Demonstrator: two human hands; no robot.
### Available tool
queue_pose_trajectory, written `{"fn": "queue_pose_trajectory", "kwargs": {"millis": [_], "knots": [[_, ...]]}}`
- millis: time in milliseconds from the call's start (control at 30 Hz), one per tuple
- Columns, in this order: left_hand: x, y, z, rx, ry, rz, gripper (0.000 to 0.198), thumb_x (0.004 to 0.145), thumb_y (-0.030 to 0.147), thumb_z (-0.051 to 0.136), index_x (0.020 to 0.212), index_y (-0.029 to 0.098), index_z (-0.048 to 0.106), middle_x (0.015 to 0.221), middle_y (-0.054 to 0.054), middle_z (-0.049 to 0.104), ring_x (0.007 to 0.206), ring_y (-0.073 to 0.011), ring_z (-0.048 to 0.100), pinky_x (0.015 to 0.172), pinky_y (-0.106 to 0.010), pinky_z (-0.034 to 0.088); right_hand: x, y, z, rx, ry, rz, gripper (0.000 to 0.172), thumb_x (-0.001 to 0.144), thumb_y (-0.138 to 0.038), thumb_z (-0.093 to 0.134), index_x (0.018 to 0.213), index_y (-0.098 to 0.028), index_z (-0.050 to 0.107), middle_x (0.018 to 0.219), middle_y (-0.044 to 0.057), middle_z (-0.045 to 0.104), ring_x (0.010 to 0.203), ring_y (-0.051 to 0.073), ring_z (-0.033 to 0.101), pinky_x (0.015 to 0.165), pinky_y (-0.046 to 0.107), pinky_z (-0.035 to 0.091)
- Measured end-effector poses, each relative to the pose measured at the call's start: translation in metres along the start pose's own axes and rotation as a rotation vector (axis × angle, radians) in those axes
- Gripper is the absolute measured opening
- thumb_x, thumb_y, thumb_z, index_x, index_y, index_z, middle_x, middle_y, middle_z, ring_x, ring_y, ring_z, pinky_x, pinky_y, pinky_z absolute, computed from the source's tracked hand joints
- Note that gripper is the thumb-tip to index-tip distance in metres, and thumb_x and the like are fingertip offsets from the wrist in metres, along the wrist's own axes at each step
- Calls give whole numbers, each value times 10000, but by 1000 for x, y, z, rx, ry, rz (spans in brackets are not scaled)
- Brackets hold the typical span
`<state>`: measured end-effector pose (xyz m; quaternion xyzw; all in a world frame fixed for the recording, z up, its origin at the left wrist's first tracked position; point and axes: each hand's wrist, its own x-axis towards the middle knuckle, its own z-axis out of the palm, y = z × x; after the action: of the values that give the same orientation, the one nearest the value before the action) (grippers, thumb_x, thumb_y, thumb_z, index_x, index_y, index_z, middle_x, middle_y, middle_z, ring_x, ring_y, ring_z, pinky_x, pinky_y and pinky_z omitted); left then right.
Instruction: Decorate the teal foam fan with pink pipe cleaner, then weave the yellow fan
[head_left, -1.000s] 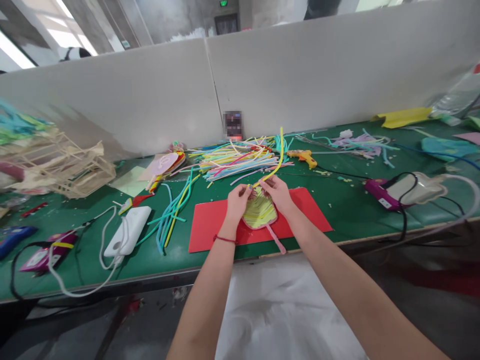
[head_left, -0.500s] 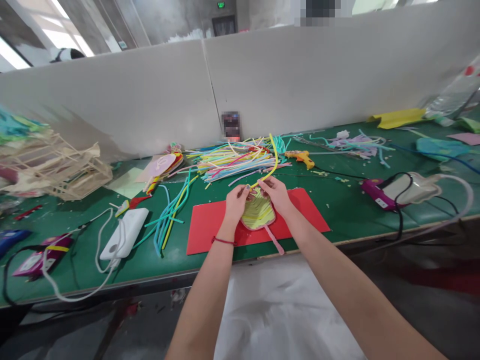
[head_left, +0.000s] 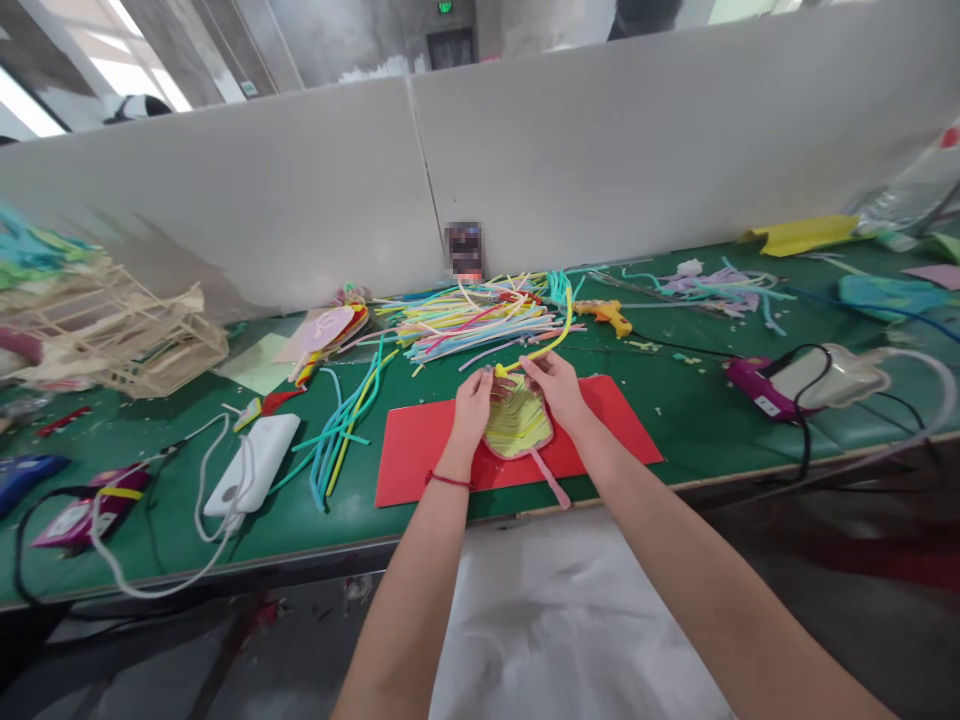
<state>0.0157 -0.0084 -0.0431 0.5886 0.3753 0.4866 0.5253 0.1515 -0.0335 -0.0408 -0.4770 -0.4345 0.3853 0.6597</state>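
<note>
Between my two hands is a yellow pipe cleaner (head_left: 568, 318), its free end curving up and away to the right. My left hand (head_left: 475, 398) pinches its near end, where a small yellow bend or coil shows at the fingertips. Further along, my right hand (head_left: 553, 383) has its fingers closed on the same strand. Below them lies a fan-shaped piece (head_left: 519, 425) filled with yellow-green rows, with a pink edge and a pink handle (head_left: 551, 478). It rests over a red sheet (head_left: 417, 455), and the handle reaches toward the table's front edge.
Behind my hands is a pile of coloured pipe cleaners (head_left: 472, 322), with an orange glue gun (head_left: 606, 316) to its right. Teal strands (head_left: 341, 430) and a white power bank (head_left: 253, 465) lie left. A wooden stick frame (head_left: 150, 340) stands far left; a purple pouch (head_left: 761, 388) is right.
The free end of the yellow pipe cleaner has swung right and lower. A small coil or bend now shows at my left fingertips. Both hands stay nearly in place.
</note>
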Motion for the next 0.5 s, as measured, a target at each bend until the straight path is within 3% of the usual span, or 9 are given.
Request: {"fn": "queue_pose_trajectory", "kwargs": {"millis": [233,367,500], "knots": [[1,0,-2,37,23,23,302,794,473,578,738,176,571,650,-20,631,576,-147,606,554,-252,501,0,-1,2,-10,-35,-2,366,616,-528,713,698,-208,556,542,-54,547,438,87,447,424,239,342],[3,-1,-2,40,59,32,303,849,451,501,735,177,561,640,-23,624,568,-149,611,559,-260,508,0,0,4,-15,-47,0,382,598,-535,719,716,-206,564,613,-27,616,442,91,457,418,246,344],[3,0,-2,49,68,46,312,884,429,438,810,168,592,717,-38,644,581,-145,623,537,-254,511,0,0,3,-13,-42,1,371,610,-529,716,700,-206,558,562,-37,588,434,94,458,423,246,351]]}}
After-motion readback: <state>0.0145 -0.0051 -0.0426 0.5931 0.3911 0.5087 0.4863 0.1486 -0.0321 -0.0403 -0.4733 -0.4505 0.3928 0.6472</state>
